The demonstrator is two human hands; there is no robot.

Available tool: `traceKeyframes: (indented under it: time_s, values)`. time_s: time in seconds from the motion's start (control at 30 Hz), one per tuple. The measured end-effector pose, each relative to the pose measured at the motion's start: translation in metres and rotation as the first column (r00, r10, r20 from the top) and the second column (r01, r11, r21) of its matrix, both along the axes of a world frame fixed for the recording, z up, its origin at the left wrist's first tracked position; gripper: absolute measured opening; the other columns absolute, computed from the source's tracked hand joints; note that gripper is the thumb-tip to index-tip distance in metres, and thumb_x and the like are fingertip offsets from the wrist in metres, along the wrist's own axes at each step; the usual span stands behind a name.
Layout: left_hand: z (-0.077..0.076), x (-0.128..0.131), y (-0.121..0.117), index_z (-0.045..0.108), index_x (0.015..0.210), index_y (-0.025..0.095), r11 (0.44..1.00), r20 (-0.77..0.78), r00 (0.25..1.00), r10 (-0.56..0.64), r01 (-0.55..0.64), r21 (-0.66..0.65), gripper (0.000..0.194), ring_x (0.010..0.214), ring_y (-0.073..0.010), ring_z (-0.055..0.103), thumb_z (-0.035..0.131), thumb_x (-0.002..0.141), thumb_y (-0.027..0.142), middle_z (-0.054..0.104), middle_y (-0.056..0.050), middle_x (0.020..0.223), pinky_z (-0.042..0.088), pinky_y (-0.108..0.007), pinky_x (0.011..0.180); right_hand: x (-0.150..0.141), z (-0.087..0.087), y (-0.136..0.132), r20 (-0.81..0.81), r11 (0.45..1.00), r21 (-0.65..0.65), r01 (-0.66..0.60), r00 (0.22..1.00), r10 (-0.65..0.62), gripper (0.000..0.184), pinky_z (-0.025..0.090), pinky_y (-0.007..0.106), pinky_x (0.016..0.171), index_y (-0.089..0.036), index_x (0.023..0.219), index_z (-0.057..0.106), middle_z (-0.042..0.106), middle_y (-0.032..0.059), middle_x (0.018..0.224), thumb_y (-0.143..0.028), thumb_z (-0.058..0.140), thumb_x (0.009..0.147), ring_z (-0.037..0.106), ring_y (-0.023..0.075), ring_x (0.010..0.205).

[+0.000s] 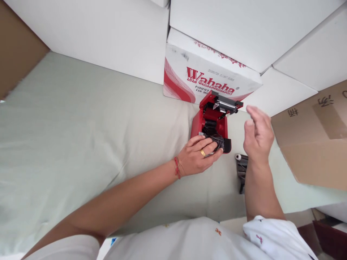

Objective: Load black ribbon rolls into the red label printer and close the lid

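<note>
A small red label printer (195,124) sits on the pale green cloth, its lid (226,103) raised with a roller showing. Crumpled black ribbon (210,128) fills the middle of its inside. My left hand (200,155) lies over the printer's front edge, its fingers closed down on the ribbon; the thumb is hidden. To the right of the lid, my right hand (258,135) is up in the air, slightly blurred, thumb and curved fingers apart with nothing between them. Beside my right forearm lies a black roll with a white core end (238,157), partly covered by the arm.
A white and red Wahaha carton (184,79) stands right behind the printer. White boxes (108,32) line the back. At the right is a brown cardboard box (311,144), and another brown box (18,47) stands at the far left. Green cloth (81,119) covers the surface.
</note>
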State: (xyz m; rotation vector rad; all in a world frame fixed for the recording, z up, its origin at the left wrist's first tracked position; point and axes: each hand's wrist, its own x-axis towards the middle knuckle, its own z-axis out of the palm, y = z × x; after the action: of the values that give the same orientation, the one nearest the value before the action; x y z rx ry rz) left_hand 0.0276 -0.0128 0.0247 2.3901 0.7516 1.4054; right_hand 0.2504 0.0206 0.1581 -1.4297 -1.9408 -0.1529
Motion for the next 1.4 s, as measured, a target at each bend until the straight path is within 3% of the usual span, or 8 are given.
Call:
traceKeyframes:
  time_s: [0.2, 0.4, 0.67, 0.87, 0.97, 1.07, 1.2, 1.4]
  values:
    - [0.002, 0.006, -0.005, 0.075, 0.148, 0.042, 0.999, 0.025, 0.998, 0.049, -0.049, 0.006, 0.051, 0.137, -0.0239, 0.076, 0.071, 0.104, 0.017, 0.085, -0.004, 0.142, 0.052, -0.046, 0.13, -0.021, 0.008, 0.06, 0.098, 0.987, -0.14, -0.073, 0.991, 0.087, 0.068, 0.051, 0.06, 0.131, -0.023, 0.146, 0.08, 0.081, 0.0176, 0.148, -0.062, 0.03, 0.123, 0.071, 0.0346, 0.146]
    - [0.001, 0.006, -0.009, 0.073, 0.149, 0.044, 0.993, 0.029, 0.993, 0.111, -0.112, 0.044, 0.054, 0.131, -0.0244, 0.077, 0.074, 0.103, 0.016, 0.086, -0.003, 0.133, 0.055, -0.044, 0.118, -0.023, 0.01, 0.017, 0.117, 0.98, -0.145, -0.138, 0.981, 0.155, 0.058, 0.059, 0.053, 0.118, -0.024, 0.13, 0.087, 0.087, 0.0143, 0.13, -0.055, 0.04, 0.123, 0.078, 0.0319, 0.126]
    - [0.005, 0.002, -0.014, 0.073, 0.148, 0.046, 0.957, -0.091, 0.964, 0.25, -0.232, 0.174, 0.057, 0.121, -0.0259, 0.077, 0.071, 0.101, 0.015, 0.085, -0.005, 0.123, 0.055, -0.048, 0.11, -0.013, -0.028, -0.023, 0.127, 0.945, -0.208, -0.251, 0.951, 0.28, 0.044, 0.065, 0.052, 0.108, -0.024, 0.135, 0.089, 0.087, 0.0138, 0.132, -0.043, 0.051, 0.122, 0.077, 0.0298, 0.121]
    - [0.033, 0.005, -0.016, 0.078, 0.133, 0.035, 0.972, -0.122, 0.968, 0.22, -0.207, 0.109, 0.039, 0.11, -0.026, 0.072, 0.067, 0.101, 0.015, 0.081, -0.006, 0.114, 0.054, -0.047, 0.099, -0.016, -0.042, -0.025, 0.075, 0.952, -0.206, -0.225, 0.967, 0.244, 0.043, 0.064, 0.051, 0.106, -0.023, 0.139, 0.087, 0.086, 0.0134, 0.135, -0.038, 0.05, 0.122, 0.074, 0.0294, 0.118]
    - [0.046, -0.004, -0.006, 0.077, 0.134, 0.033, 0.976, 0.005, 0.976, 0.217, -0.217, -0.031, 0.04, 0.112, -0.0258, 0.071, 0.063, 0.101, 0.014, 0.079, -0.006, 0.12, 0.057, -0.046, 0.102, -0.016, -0.048, -0.022, 0.024, 0.958, -0.159, -0.24, 0.969, 0.247, 0.042, 0.063, 0.05, 0.105, -0.023, 0.135, 0.088, 0.087, 0.0128, 0.13, -0.037, 0.051, 0.122, 0.075, 0.0284, 0.116]
    - [0.039, -0.02, 0.018, 0.071, 0.15, 0.036, 0.878, 0.175, 0.91, 0.376, -0.289, -0.38, 0.051, 0.142, -0.0322, 0.065, 0.066, 0.1, 0.025, 0.073, -0.008, 0.145, 0.053, -0.055, 0.127, -0.015, -0.049, -0.02, -0.038, 0.943, -0.141, -0.302, 0.953, 0.299, 0.037, 0.062, 0.051, 0.103, -0.026, 0.128, 0.09, 0.088, 0.0111, 0.122, -0.036, 0.055, 0.12, 0.077, 0.0274, 0.112]
    - [0.009, -0.033, 0.056, 0.05, 0.17, 0.044, 0.729, 0.423, 0.865, 0.27, 0.104, -0.676, 0.083, 0.174, -0.035, 0.046, 0.074, 0.09, 0.042, 0.056, -0.002, 0.179, 0.042, -0.06, 0.142, -0.005, -0.028, -0.02, -0.089, 0.839, -0.219, -0.498, 0.867, 0.491, 0.03, 0.066, 0.049, 0.099, -0.025, 0.119, 0.091, 0.089, 0.0106, 0.119, -0.034, 0.062, 0.118, 0.079, 0.0262, 0.109]
    - [-0.011, -0.023, 0.07, 0.03, 0.181, 0.053, 0.681, 0.596, 0.797, 0.103, 0.38, -0.626, 0.111, 0.187, -0.0347, 0.024, 0.083, 0.084, 0.063, 0.038, 0.005, 0.194, 0.03, -0.062, 0.152, 0.013, 0.035, -0.002, 0.026, 0.611, -0.53, -0.588, 0.709, 0.705, 0.029, 0.071, 0.042, 0.1, -0.024, 0.119, 0.091, 0.088, 0.009, 0.135, -0.03, 0.062, 0.118, 0.085, 0.025, 0.115]
